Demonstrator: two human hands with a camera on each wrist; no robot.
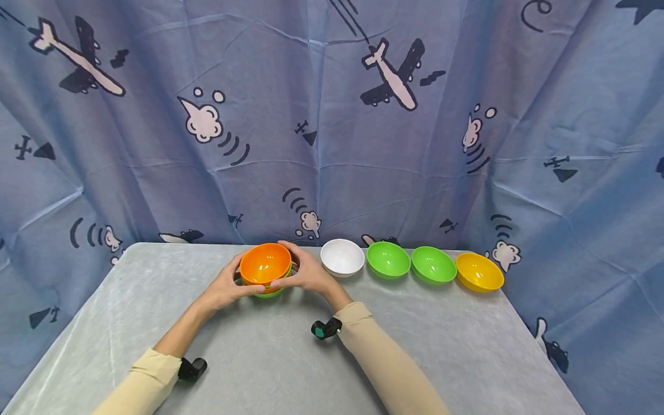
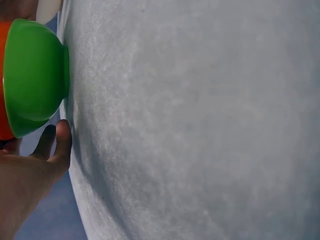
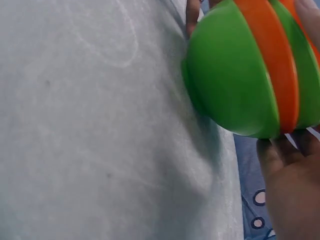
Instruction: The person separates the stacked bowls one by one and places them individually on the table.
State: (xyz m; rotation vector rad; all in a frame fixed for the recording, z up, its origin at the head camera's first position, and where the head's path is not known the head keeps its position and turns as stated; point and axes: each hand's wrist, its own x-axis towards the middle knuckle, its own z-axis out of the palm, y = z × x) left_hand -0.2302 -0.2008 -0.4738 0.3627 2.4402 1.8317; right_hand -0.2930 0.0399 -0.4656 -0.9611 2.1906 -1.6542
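A stack of bowls, orange and green by turns, stands near the far edge, left of the table's middle. Its top orange bowl (image 1: pixel 265 264) faces up, and the lowest green bowl (image 3: pixel 230 75) sits on the cloth. From the left side my left hand (image 1: pixel 226 286) holds the stack, thumb along the front. My right hand (image 1: pixel 308 272) grips it from the right, thumb in front and fingers round the back, partly hidden. In the left wrist view, fingers of the left hand (image 2: pixel 40 165) lie beside the bottom green bowl (image 2: pixel 35 75), close to the cloth.
Right of the stack, a white bowl (image 1: pixel 342 257), a green bowl (image 1: pixel 388 260), another green bowl (image 1: pixel 433 266) and a yellow bowl (image 1: pixel 479 272) form a row along the far edge. Behind the grey-white covered table (image 1: pixel 259 363) hangs a blue patterned curtain (image 1: pixel 332 144).
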